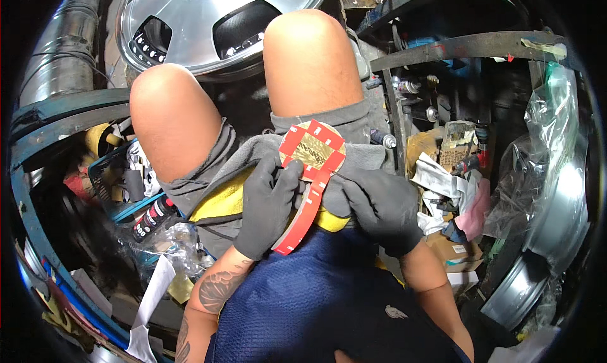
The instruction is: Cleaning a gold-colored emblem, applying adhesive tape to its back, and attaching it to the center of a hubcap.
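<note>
Over my lap, my left hand (269,195) in a dark grey glove is closed on the lower left edge of a round gold disc (313,149). Strips of red-backed adhesive tape form a square frame on the disc's face. From its lower right side a longer tape strip (306,214) curls down between my hands, its free end near my left wrist. My gloved right hand (379,202) pinches by the disc's lower right edge, where a thin dark tip touches the tape. What that tip belongs to is mostly hidden by the fingers.
Grey and yellow cloth (221,202) lies across my lap. A polished wheel rim (208,22) stands beyond my knees. On the left are a black bottle with a red cap (152,217) and clear plastic wrap (174,246). Metal frames (468,47), rags (442,180) and boxes (452,252) crowd the right.
</note>
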